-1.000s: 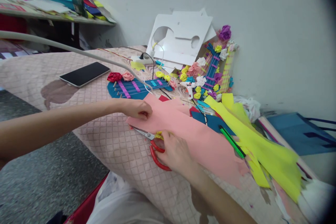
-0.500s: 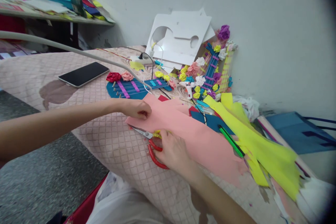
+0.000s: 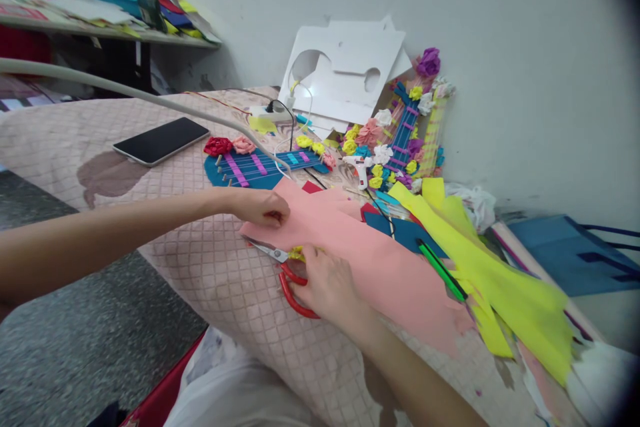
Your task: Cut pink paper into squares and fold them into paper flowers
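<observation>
The pink sheet (image 3: pixel 395 273) lies slantwise across the quilted cloth (image 3: pixel 250 313), its left end between our two hands and its body running off to the right, beyond our right wrist. Our right hand (image 3: pixel 327 283) is closed about the red-handled scissors (image 3: pixel 279 255), whose blades point leftward along the near edge of the sheet, close to its left corner. Our left hand (image 3: pixel 263 208) rests on that end with fingers curled inward; whether they pinch the paper or merely press it, we cannot tell. We judge the step in hand to be cutting at this near edge; the next move calls for a steady left hand and a short closing of the blades, with the fingertips clear of their line. As to room, bare cloth lies on the near side of the scissors, so the handles may swing toward us freely. Beyond the left hand the blue stringed piece (image 3: pixel 257 177) stands close, leaving little space on the far side. To the right, the green pen (image 3: pixel 443 270) and yellow sheets (image 3: pixel 520 300) crowd the far edge, whereas the phone (image 3: pixel 163 140) lies well apart.
</observation>
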`<state>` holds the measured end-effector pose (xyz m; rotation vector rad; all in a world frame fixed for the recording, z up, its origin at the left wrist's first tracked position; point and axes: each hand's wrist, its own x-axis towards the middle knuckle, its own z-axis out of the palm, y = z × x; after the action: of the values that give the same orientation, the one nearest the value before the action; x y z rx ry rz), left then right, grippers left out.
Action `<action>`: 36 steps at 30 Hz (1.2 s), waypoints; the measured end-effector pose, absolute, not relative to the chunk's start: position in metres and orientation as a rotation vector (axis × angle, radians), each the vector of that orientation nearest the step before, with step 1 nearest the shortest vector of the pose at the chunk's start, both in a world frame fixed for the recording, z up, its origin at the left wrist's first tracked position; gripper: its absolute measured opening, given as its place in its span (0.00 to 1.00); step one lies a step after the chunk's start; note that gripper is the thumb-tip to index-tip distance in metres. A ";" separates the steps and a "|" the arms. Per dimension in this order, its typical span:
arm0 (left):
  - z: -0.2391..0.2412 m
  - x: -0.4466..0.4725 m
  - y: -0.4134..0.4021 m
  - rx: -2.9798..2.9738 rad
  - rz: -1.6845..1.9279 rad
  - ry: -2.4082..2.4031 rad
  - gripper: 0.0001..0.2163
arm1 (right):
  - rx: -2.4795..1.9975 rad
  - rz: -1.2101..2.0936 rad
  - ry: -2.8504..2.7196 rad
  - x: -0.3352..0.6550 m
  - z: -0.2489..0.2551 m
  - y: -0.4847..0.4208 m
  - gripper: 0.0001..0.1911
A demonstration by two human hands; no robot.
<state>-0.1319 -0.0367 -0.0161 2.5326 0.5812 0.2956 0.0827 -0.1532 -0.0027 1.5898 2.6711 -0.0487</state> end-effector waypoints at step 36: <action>-0.028 -0.135 -0.028 2.515 0.273 0.606 0.04 | 1.483 -0.019 2.750 0.079 -0.005 -0.145 0.16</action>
<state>-0.1347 -0.0282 -0.0284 2.5149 0.6058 0.2728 0.0788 -0.1445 -0.0050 1.4832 2.7502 -0.0186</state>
